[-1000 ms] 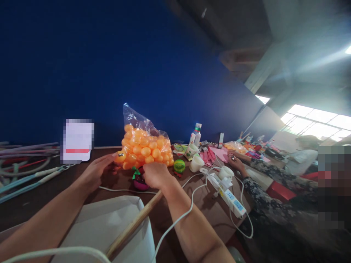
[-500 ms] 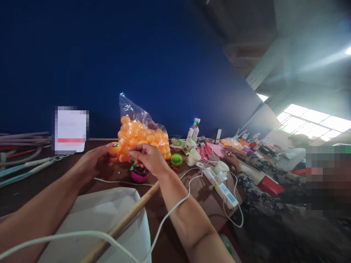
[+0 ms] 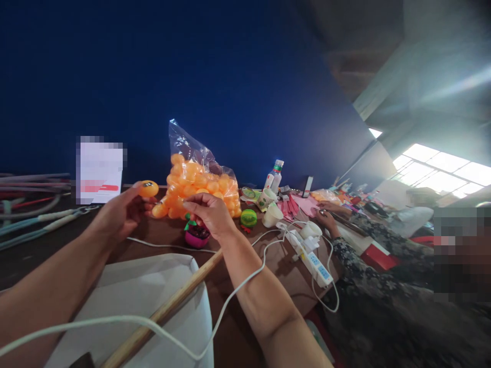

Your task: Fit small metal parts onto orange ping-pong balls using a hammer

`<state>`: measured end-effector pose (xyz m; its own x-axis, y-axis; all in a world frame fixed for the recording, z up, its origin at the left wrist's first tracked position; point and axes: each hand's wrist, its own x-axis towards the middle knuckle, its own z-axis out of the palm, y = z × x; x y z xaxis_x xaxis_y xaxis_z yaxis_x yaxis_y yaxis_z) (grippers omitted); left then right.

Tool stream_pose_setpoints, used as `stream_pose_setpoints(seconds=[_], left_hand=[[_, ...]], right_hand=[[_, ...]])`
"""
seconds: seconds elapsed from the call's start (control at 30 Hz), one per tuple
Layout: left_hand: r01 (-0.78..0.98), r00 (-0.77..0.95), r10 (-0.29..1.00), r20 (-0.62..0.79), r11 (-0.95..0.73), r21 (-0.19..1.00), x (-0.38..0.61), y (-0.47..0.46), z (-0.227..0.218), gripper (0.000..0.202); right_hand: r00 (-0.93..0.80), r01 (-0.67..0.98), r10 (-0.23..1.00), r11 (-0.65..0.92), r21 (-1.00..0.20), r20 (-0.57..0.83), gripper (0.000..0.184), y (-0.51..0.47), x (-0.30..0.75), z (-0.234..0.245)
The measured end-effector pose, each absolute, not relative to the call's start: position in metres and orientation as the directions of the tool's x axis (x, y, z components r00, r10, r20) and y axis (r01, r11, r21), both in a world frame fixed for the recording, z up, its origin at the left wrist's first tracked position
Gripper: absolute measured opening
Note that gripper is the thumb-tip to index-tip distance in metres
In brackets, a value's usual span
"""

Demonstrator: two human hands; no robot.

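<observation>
My left hand (image 3: 121, 213) pinches a small orange ball (image 3: 149, 188) with a dark eye-like mark on it, held up left of the bag. Loose-looking orange balls fill a clear plastic bag (image 3: 201, 179) just beyond both hands. My right hand (image 3: 213, 213) has thumb and forefinger pressed together in front of the bag; whatever they hold is too small to make out. Below those fingers sits a magenta bowl (image 3: 197, 240) with small dark pieces inside and something green at its rim. A green striped round item (image 3: 248, 218) lies right of my right hand.
A white container (image 3: 153, 276) with a wooden stick (image 3: 184, 291) across it stands nearest me, a white cable (image 3: 230, 301) looping over. Rightward are a power strip (image 3: 316, 266), white cups (image 3: 272, 215) and a bottle (image 3: 274, 175). A co-worker's hands (image 3: 326, 220) work by pink sheets.
The orange ball in my left hand has risen and moved slightly left, away from the bag. My right hand stays pinched over the bowl. The view has shifted slightly.
</observation>
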<state>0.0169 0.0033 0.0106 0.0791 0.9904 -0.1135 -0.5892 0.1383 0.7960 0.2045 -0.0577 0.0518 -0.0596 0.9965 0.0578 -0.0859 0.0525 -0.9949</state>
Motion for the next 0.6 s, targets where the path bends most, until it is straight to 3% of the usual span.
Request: stream_pose_setpoints(seconds=[0.23, 0.47, 0.6], left_hand=[[-0.631, -0.102, 0.991, -0.091, 0.006, 0.776, 0.010, 0.007, 0.027, 0.018], [-0.610, -0.143, 0.987, -0.075, -0.028, 0.792, -0.007, 0.014, 0.045, 0.012], [-0.447, -0.198, 0.971, -0.135, 0.033, 0.894, -0.018, 0.021, 0.042, 0.008]], right_hand=[[-0.024, -0.068, 0.998, 0.053, -0.996, 0.055, 0.029, -0.058, 0.202, 0.050], [-0.012, -0.122, 0.998, 0.064, -0.991, 0.065, 0.022, -0.057, 0.201, 0.052], [-0.018, -0.102, 0.997, 0.068, -0.992, 0.070, 0.017, -0.058, 0.202, 0.053]])
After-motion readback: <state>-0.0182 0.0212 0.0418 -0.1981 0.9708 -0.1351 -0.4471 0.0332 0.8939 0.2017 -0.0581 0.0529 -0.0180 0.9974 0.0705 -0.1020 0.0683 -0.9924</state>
